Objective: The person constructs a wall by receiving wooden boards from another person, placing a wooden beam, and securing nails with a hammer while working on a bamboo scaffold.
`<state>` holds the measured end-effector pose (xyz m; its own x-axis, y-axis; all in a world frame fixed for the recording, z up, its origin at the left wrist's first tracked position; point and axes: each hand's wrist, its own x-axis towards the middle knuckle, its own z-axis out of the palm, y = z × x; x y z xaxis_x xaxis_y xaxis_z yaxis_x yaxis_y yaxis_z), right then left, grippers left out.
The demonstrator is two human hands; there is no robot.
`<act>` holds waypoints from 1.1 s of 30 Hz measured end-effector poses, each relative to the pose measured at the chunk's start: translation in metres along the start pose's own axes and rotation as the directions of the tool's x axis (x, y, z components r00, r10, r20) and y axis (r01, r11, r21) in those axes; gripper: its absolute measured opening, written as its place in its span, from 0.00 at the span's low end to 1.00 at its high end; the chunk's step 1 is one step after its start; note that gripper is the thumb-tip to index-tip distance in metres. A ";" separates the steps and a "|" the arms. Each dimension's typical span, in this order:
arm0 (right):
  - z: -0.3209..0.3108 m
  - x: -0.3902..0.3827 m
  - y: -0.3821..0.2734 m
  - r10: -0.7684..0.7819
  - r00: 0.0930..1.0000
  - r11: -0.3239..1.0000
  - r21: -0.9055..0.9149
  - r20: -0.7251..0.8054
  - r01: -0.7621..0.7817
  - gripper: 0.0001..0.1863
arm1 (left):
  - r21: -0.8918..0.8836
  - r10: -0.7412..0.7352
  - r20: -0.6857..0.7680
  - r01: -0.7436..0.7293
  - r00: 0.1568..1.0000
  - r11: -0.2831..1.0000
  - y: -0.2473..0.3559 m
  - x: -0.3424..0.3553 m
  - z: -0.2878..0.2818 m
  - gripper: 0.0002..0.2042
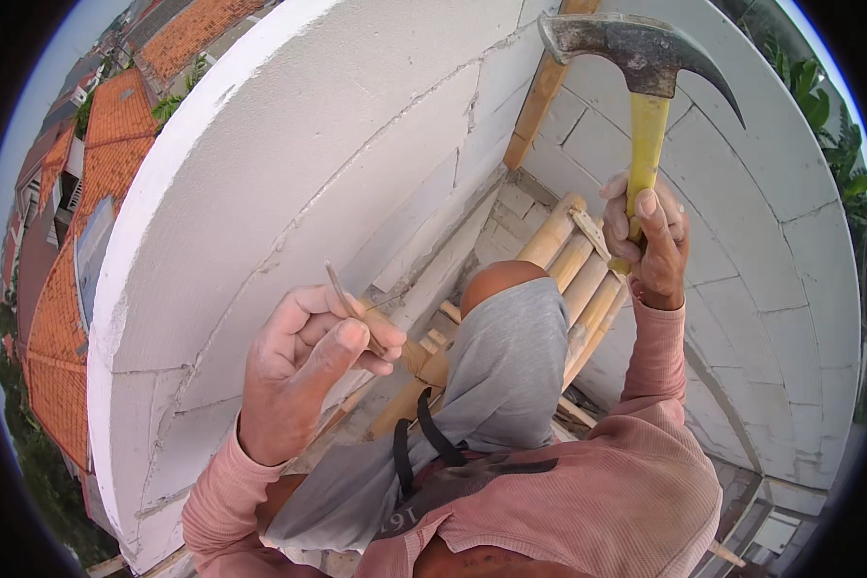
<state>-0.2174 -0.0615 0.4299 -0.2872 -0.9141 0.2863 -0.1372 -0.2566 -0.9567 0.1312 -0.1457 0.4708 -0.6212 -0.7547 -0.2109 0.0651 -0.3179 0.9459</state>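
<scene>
My right hand (657,236) is wrapped around the yellow handle of a claw hammer (636,58). The hammer is raised upright, its worn dark head at the top with the curved claw toward the right. In front of the left wall, my left hand (303,361) pinches a few thin nails (340,289) between thumb and fingers. One nail points up and another sticks out sideways; the fingers cover the rest, so their exact number is hidden. Neither the hammer nor the nails touch the wall.
Pale block walls (289,173) rise on the left and right (732,241), meeting at a wooden post (539,106). Below, round bamboo poles (583,275) lie side by side beside my bent knee. Beyond the left wall's top edge, orange tiled roofs (101,231) lie far down.
</scene>
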 end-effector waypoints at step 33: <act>0.002 0.174 0.315 0.205 0.682 0.541 0.662 -0.702 0.518 0.17 | -0.540 0.054 0.115 0.017 0.992 0.841 -0.106 0.593 0.172 0.11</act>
<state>-0.3091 -0.3021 0.1788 -0.8893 -0.4559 0.0358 0.4045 -0.8206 -0.4037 -0.3781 -0.4606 0.2883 -0.7025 -0.6998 -0.1297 0.4663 -0.5902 0.6589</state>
